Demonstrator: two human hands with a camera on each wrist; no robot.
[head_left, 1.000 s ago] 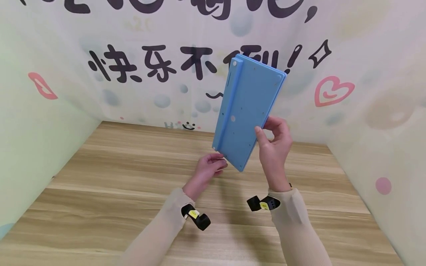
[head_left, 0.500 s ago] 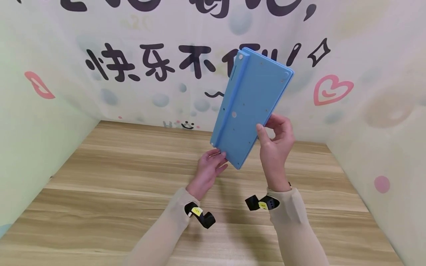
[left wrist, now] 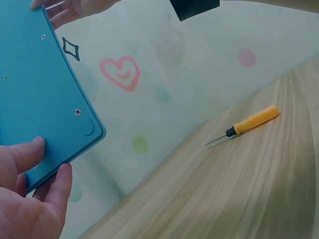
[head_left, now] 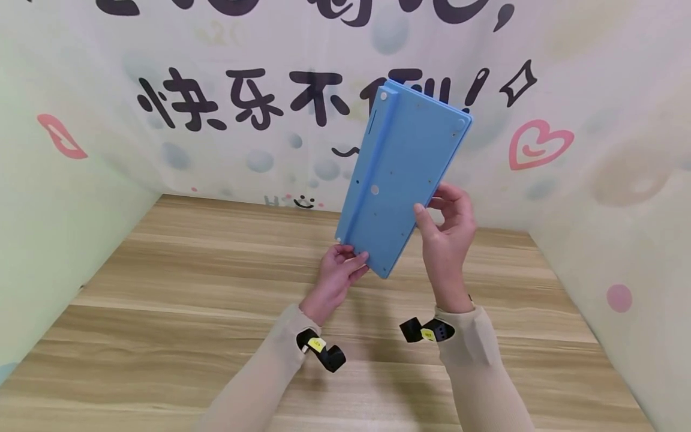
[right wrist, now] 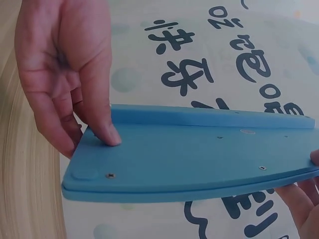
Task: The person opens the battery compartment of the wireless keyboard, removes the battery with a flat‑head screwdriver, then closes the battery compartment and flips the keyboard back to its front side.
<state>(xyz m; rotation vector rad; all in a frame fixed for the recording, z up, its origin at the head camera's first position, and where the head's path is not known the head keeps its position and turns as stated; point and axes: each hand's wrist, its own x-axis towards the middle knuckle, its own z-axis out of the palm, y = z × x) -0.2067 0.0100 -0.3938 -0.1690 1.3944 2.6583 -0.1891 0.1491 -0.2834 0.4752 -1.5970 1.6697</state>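
Observation:
A blue keyboard (head_left: 402,174) is held up off the table, its underside facing the head camera. That side has a raised ridge along one long edge, small screws and round feet; the key side is hidden. My left hand (head_left: 336,276) pinches its lower short end, with the thumb on the underside and fingers behind. On the right long edge, my right hand (head_left: 450,240) grips with its thumb on the near face. The left wrist view shows the left thumb and fingers close around the keyboard corner (left wrist: 55,99), near a cross-head screw.
A screwdriver (left wrist: 256,120) with a yellow-orange handle lies on the wood-grain table (head_left: 178,288), seen only in the left wrist view. Behind the table stands a white printed wall (head_left: 259,156) with black writing. Side walls bound the table left and right.
My left hand has gone from touching near the lower end to pinching it. The keyboard rose slightly, then came down a little to the left. The right hand keeps its grip.

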